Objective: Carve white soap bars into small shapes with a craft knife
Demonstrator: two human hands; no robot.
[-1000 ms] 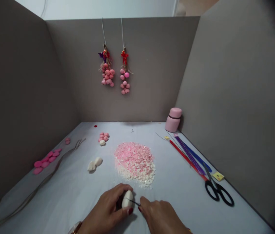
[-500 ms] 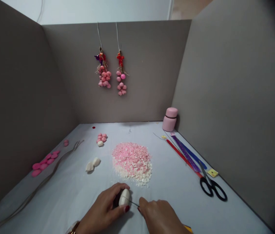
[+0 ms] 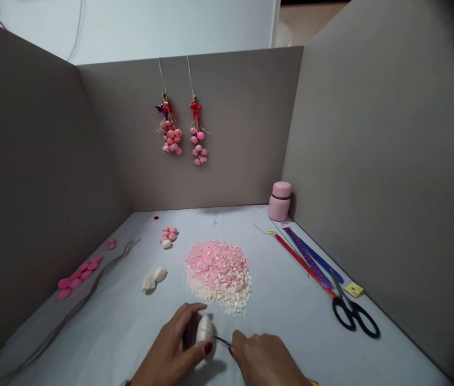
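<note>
My left hand is wrapped round a smooth white egg-shaped piece, thumb at its near end and index finger lifted off its far end. A faint line runs across the piece. My right hand is closed round a knife whose thin dark blade points left at the white piece. The knife's grip is mostly hidden in the fist, and a bit of yellow shows below the wrist. Just beyond the hands lies a heap of pink and white shavings.
Left: two white pieces, pink balls, bright pink ovals and long cords. Right: ribbons, black-handled scissors, a pink flask. Two ball bunches hang on the grey back panel.
The view has tilted slightly upward. My left index finger has lifted from the white piece, and the blade tip now sits a little lower beside its right side.
</note>
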